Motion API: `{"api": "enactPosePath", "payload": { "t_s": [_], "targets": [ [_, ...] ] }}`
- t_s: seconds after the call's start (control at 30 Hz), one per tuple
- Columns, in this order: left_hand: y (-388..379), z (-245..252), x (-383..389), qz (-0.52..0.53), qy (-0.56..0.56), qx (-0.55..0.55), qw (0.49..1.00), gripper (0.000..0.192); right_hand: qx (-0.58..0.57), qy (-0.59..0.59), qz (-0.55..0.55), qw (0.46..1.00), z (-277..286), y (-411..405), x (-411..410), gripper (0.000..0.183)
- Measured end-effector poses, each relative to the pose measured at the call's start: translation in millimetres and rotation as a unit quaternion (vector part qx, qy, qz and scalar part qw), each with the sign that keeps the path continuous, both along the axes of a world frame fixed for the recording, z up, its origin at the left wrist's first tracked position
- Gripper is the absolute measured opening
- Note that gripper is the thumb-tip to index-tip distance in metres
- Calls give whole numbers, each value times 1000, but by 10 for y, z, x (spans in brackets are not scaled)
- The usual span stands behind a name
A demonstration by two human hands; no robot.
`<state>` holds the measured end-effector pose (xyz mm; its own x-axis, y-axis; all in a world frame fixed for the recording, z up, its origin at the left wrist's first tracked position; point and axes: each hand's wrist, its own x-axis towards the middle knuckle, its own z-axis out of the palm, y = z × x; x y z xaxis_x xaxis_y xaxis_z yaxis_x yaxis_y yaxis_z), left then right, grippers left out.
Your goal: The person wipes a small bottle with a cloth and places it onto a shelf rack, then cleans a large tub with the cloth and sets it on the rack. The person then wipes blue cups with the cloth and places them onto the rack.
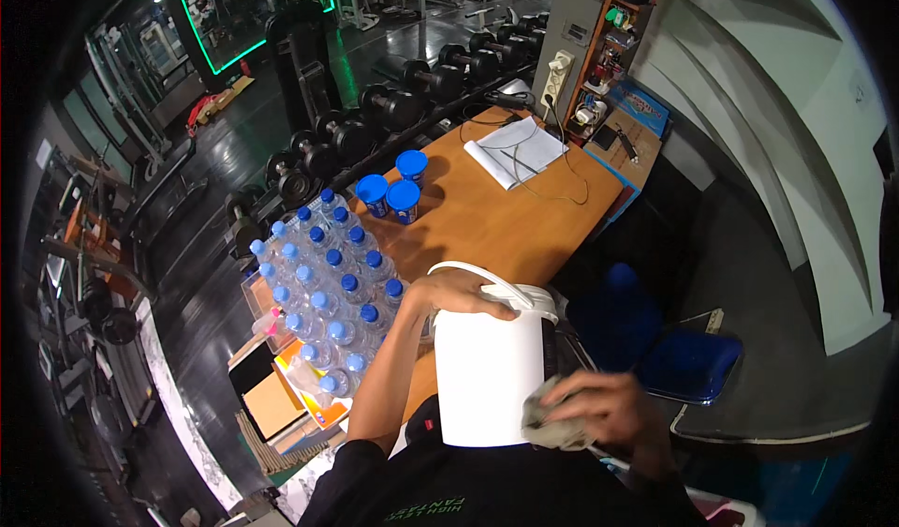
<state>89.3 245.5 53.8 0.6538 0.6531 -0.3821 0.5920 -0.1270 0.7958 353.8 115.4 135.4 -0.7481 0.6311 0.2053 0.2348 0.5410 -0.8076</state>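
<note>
A white plastic bucket (488, 379) is tilted against the front of my body, its rim and raised handle towards the wooden table (463, 239). My left hand (460, 293) grips the bucket near its rim, under the arched handle. In my right hand (597, 407) is a crumpled grey cloth (555, 418), touching the bucket's lower right side; the fingers are slightly blurred. Left of the bucket, many clear plastic bottles (340, 302) with blue caps stand close together. Three small blue-lidded tubs (403, 194) stand beyond them on the table. The bucket's inside is hidden.
An open notebook (516, 149) with a pen and a thin cable lies at the table's far end. A dumbbell rack (393, 105) runs along the far left side. A blue-seated chair (692, 365) is at the right. Cardboard pieces (274, 406) lie at lower left.
</note>
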Motion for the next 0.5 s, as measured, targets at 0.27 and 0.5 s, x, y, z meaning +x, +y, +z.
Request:
{"api": "enactPosePath", "payload": {
  "t_s": [0.27, 0.5],
  "targets": [
    [-404, -399, -65, 106, -158, -105, 976, 55, 129, -61, -178, 974, -278, -93, -301, 35],
    [-869, -652, 30, 71, -269, -146, 949, 60, 154, -149, -146, 966, -307, -514, -289, 32]
  ]
}}
